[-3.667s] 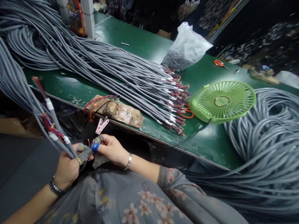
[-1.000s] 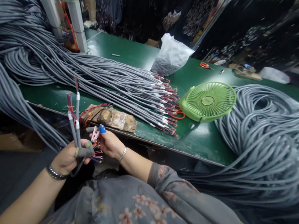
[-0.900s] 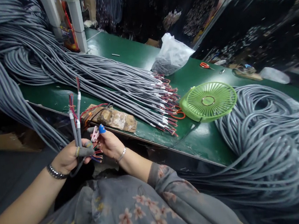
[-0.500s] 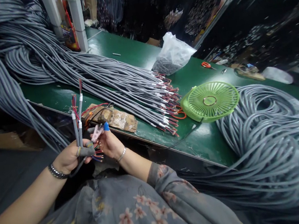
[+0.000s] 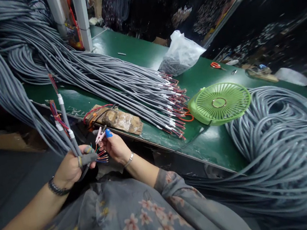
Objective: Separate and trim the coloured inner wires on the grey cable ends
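Held cables (image 5: 74, 144): grey, in front of the near edge of the desk (image 5: 135, 49), toward its left end; we count three white bands (image 5: 71, 133) above the fist, with reddish wires (image 5: 57, 115) at the tips.
Left hand (image 5: 72, 166): closed around the held cables; we note a grey thumb cover (image 5: 87, 158) and a dark bracelet (image 5: 56, 186).
Loose wire ends (image 5: 103, 158): red, orange, green and blue, fanned out between the two hands.
Pink clip (image 5: 99, 135): at the near edge, close by the right thumb; contact, we cannot tell.
Right hand (image 5: 118, 149): fingers narrow, beside the loose wire ends; whether they grip anything, we cannot tell. Blue thumb cover (image 5: 108, 132), silver bracelet (image 5: 129, 159).
Brown block (image 5: 118, 119): flat along the near edge, just behind the pink clip.
Cable bundle (image 5: 114, 78): grey, laid from the left end toward the middle, stripped ends near the fan.
Fan (image 5: 219, 102): green, right of the bundle's ends.
Plastic bag (image 5: 183, 50): whitish, toward the far edge, dark contents.
Scissors (image 5: 215, 65): orange-handled, right of the plastic bag.
Cable coil (image 5: 282, 119): grey, right end, spilling over the near edge.
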Motion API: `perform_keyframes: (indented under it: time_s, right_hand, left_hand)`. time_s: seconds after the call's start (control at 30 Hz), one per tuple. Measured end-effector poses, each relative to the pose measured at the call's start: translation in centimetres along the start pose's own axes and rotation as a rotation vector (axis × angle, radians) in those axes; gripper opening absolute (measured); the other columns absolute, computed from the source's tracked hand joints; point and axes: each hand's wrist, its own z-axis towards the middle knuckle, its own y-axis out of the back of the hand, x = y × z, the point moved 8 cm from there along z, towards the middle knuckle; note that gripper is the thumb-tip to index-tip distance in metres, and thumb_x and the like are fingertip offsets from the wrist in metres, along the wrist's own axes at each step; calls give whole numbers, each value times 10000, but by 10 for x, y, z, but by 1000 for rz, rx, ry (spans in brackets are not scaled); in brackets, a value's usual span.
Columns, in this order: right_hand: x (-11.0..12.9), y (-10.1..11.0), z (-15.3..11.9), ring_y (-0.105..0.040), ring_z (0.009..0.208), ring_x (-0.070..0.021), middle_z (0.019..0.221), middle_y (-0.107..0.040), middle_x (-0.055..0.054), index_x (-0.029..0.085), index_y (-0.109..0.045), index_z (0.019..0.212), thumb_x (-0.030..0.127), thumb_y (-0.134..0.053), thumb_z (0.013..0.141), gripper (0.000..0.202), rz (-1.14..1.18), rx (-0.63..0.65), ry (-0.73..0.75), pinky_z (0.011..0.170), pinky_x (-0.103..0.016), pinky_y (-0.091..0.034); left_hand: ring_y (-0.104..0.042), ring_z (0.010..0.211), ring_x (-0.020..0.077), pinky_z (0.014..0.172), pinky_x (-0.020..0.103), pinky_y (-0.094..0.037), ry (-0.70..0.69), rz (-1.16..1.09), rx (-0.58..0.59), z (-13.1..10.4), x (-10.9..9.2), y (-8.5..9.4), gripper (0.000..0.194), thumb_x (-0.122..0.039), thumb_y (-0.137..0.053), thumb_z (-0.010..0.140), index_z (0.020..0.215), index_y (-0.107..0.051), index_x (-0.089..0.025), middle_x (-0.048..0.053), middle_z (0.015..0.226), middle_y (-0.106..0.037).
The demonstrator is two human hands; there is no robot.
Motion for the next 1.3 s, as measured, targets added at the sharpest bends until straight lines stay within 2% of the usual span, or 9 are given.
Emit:
perform_keyframes:
  time_s: [0.2, 0.4, 0.6, 0.73, 0.83, 0.93, 1.13, 1.3]
  right_hand:
    - [-6, -4, 11, -645, 713, -153, 814, -759, -34, 193, -777, 899, 725, -870, 959, 544, 85, 17, -35, 663, -262, -560]
    - [-6, -6, 10, -706, 781, -171, 821, -776, -39, 189, -775, 888, 639, -904, 970, 474, 121, 14, -23, 709, -259, -582]
    - [-4, -9, 7, -649, 680, -147, 784, -756, -25, 195, -747, 889, 780, -741, 1032, 603, 117, 55, -102, 626, -240, -563]
    - [0, -7, 2, -623, 652, -130, 760, -743, -16, 199, -736, 851, 693, -732, 1076, 543, 113, 62, -140, 626, -224, -564]
    - [4, -4, -1, -604, 647, -115, 742, -716, 7, 196, -750, 859, 546, -833, 1040, 402, 92, 39, -86, 634, -213, -560]
    - [4, -3, -3, -591, 637, -103, 741, -701, 17, 191, -748, 854, 505, -923, 957, 374, 59, 32, -43, 615, -207, -540]
    - [2, 2, 1, -570, 616, -114, 728, -707, 12, 202, -739, 813, 644, -970, 836, 499, 19, -17, 16, 587, -239, -510]
    - [12, 18, 0, -568, 626, -134, 648, -664, 25, 224, -687, 716, 761, -948, 795, 603, -135, -177, 243, 661, -277, -517]
  left_hand:
    - [-524, 418, 126, 434, 245, -395, 11, -67, 42, 17, 9, 9, 432, -487, -1055, 502, 540, -723, -213, 16, 468, -637]
    - [-531, 405, 126, 424, 243, -405, 49, -87, 52, 22, 15, 7, 448, -488, -1074, 469, 548, -735, -206, 19, 472, -646]
    - [-513, 383, 122, 414, 247, -399, 31, -62, 20, 18, 13, 6, 439, -473, -1061, 482, 507, -708, -213, 11, 440, -615]
    - [-518, 391, 135, 417, 263, -415, 5, -28, -10, 6, 11, 9, 415, -489, -1047, 511, 520, -729, -224, 10, 445, -611]
    - [-532, 419, 149, 432, 279, -433, -50, -21, -27, -3, 8, 10, 431, -528, -1038, 551, 534, -728, -229, 17, 469, -628]
    - [-539, 444, 152, 458, 284, -441, -107, -21, -61, -6, 5, 10, 432, -533, -1023, 581, 528, -721, -229, 21, 480, -633]
    - [-536, 456, 153, 458, 284, -423, -117, -17, -155, -4, 7, 10, 481, -571, -1033, 582, 516, -690, -240, 16, 478, -647]
    - [-543, 462, 152, 477, 289, -440, -125, -13, -170, -2, 9, 8, 477, -576, -1030, 598, 525, -701, -237, 14, 483, -653]
